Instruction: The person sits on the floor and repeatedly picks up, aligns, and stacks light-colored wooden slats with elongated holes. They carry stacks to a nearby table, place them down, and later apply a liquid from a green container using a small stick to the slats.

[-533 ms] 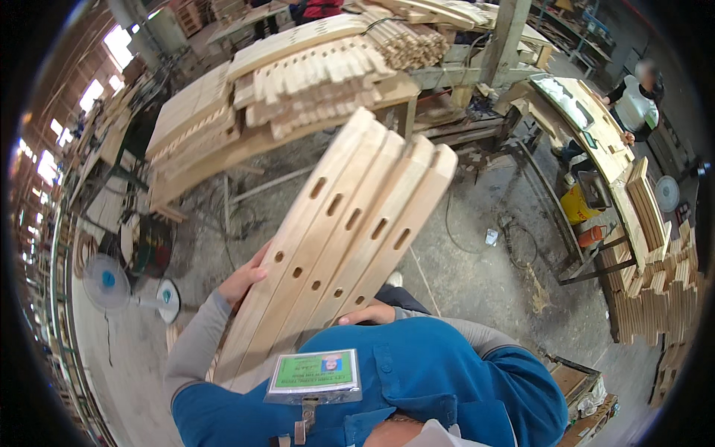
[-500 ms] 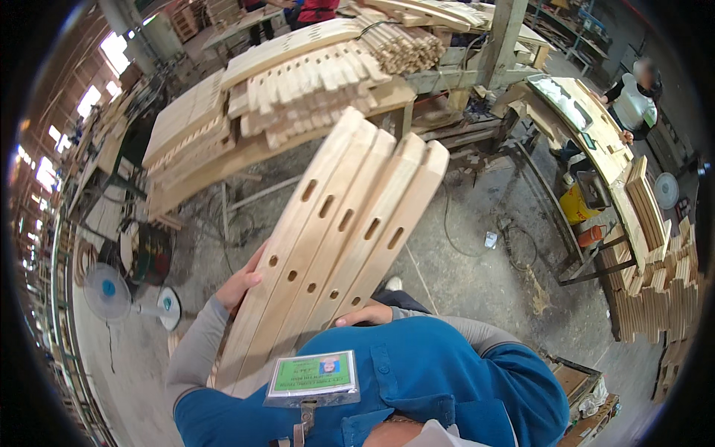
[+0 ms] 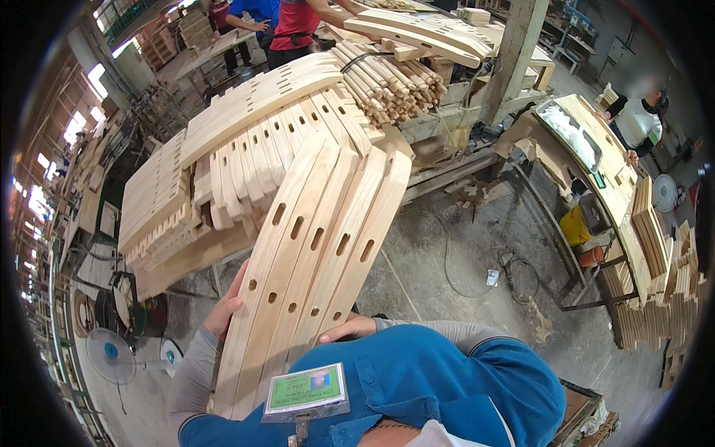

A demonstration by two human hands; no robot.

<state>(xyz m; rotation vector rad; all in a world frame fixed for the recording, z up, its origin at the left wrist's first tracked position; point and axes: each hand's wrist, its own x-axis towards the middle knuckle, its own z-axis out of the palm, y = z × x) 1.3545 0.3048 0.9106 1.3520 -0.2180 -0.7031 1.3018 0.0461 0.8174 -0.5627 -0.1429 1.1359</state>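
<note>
I carry a bunch of several pale wooden bars (image 3: 313,257), side by side, each with long slots and an angled far end. My left hand (image 3: 226,309) grips the bunch's left edge, thumb on top and fingers partly hidden behind the wood. On the right edge, close to my body, my right hand (image 3: 351,328) is closed against the bars, its thumb along the outermost one. The far ends reach in front of a stack of similar slotted bars (image 3: 257,149), laid in layers on a low table (image 3: 179,264); whether they touch it I cannot tell.
Thin wooden rods (image 3: 380,86) lie bundled beyond the stack, near an upright post (image 3: 518,59). Two people work behind it. Another person (image 3: 637,123) stands at a bench (image 3: 588,167) on the right, with a yellow bucket (image 3: 575,226) below. A fan (image 3: 110,354) stands left; a cable (image 3: 514,283) lies on the floor.
I have moved nearer the stack, which now sits closer beyond the bars. The bunch's far ends have shifted left and toward me in view. Both hands keep their hold.
</note>
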